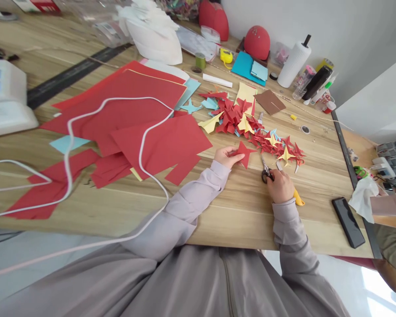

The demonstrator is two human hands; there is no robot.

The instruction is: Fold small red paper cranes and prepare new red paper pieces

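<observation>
My left hand (225, 157) pinches a red paper star (245, 155) by one edge, just above the table. To its right, my right hand (280, 185) is closed round a pair of scissors (265, 171) with dark handles, the blades pointing away from me. The blades are apart from the star. Beyond both hands lies a heap of red folded stars (232, 115) with a few yellow and light blue ones mixed in. A second cluster of small red stars (292, 149) spreads out past the scissors. Something yellow-orange (298, 198) rests beside my right wrist, partly hidden.
Large red paper sheets (119, 105) cover the table's left, with a white cable (141, 152) across the view. A black phone (348, 221) lies near the right edge. Along the back stand a white bottle (294, 64) and a yellow tape measure (226, 56). Another person's arm (394, 279) shows at far right.
</observation>
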